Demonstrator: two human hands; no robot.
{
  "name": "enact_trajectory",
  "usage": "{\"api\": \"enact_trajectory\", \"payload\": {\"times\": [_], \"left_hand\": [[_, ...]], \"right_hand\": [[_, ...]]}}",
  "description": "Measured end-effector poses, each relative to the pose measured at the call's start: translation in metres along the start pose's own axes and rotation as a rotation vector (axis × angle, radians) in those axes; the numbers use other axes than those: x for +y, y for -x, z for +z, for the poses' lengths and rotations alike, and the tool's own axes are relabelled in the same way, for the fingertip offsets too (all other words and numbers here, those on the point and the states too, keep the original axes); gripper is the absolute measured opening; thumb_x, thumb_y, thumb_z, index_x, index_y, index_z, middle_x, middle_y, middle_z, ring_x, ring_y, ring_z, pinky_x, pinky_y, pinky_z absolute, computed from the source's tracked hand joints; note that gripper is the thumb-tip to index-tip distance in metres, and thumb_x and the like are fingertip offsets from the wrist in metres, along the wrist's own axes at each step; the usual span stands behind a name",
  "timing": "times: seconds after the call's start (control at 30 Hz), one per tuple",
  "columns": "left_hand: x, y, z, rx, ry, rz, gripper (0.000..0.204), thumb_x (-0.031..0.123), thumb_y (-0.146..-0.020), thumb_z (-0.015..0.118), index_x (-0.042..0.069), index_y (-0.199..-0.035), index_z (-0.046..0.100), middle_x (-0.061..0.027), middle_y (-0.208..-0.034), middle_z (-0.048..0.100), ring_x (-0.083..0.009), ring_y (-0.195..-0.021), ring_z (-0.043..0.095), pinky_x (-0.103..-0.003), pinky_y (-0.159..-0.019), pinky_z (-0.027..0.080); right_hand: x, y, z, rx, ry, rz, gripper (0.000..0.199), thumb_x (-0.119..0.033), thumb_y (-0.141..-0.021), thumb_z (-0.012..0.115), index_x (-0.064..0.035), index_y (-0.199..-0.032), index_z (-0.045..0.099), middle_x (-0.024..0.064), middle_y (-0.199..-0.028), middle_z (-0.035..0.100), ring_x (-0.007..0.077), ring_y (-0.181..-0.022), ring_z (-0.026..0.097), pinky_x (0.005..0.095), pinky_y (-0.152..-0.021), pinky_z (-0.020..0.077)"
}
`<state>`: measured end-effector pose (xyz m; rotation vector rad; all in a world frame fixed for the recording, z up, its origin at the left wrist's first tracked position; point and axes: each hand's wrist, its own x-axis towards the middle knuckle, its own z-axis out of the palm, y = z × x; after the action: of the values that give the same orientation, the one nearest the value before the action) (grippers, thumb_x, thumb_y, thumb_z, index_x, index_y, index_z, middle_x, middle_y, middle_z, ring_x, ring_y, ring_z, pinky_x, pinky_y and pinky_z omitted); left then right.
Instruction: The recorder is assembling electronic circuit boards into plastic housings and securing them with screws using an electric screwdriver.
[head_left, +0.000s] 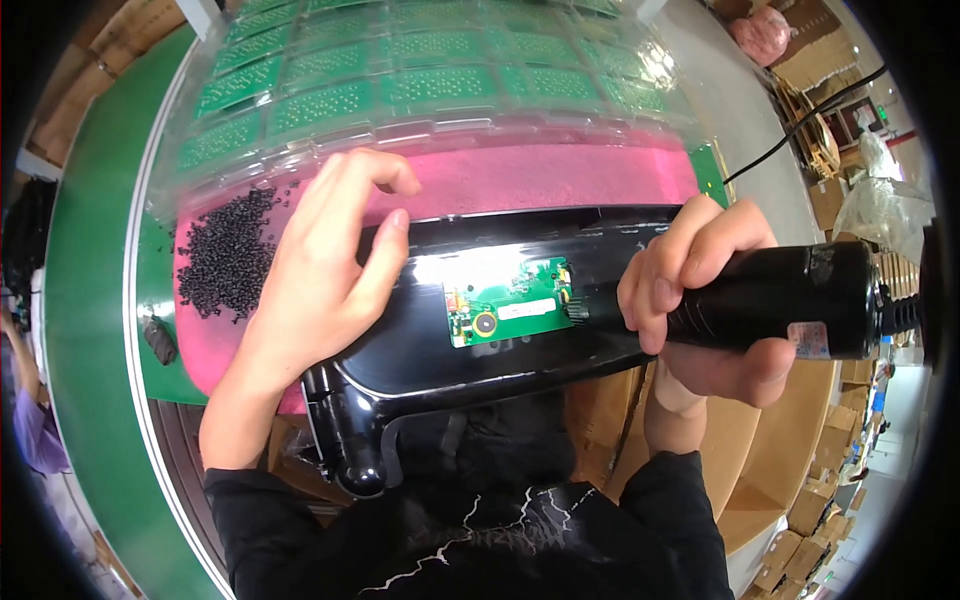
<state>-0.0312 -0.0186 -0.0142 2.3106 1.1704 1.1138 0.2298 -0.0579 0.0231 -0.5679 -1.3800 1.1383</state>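
A black plastic housing lies in front of me, with a small green circuit board in its middle. The board carries a round part at its lower left and a white label. My right hand wraps round a black, cylindrical corded electric screwdriver. It points left, toward the board's right edge; its tip is hidden behind my fingers. Over the housing's left end is my left hand, open, with thumb and curved forefinger apart. Nothing shows between them. Close by on its left lies a pile of small black screws.
A pink mat lies under the housing on a green table. Behind it are clear plastic trays over several green boards. A dark crumpled piece sits left of the mat. Cardboard boxes stand at the right.
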Motion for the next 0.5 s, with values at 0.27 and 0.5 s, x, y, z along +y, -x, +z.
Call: {"api": "enact_trajectory", "payload": {"times": [0.27, 0.5], "left_hand": [[0.0, 0.003, -0.006, -0.239, -0.2, -0.04, 0.022, 0.01, -0.088, 0.065, 0.002, -0.108, 0.061, -0.0171, -0.097, 0.063, -0.0371, -0.095, 0.062, -0.043, -0.083, 0.05], [-0.001, 0.003, -0.013, -0.405, -0.253, -0.031, 0.022, 0.021, -0.086, 0.068, 0.0, -0.092, 0.063, -0.0163, -0.088, 0.062, -0.0375, -0.087, 0.063, -0.047, -0.073, 0.051]], "right_hand": [[0.005, -0.01, -0.014, -0.101, -0.242, 0.019, 0.068, -0.064, -0.081, 0.066, -0.0013, -0.099, 0.047, 0.0069, -0.081, 0.052, 0.0114, -0.046, 0.05, 0.0267, -0.044, 0.0399], [0.007, -0.045, -0.055, 0.611, -0.482, 0.385, 0.032, -0.028, -0.094, 0.065, -0.0029, -0.109, 0.052, 0.0117, -0.106, 0.056, 0.0255, -0.094, 0.059, 0.044, -0.087, 0.0521]]}}
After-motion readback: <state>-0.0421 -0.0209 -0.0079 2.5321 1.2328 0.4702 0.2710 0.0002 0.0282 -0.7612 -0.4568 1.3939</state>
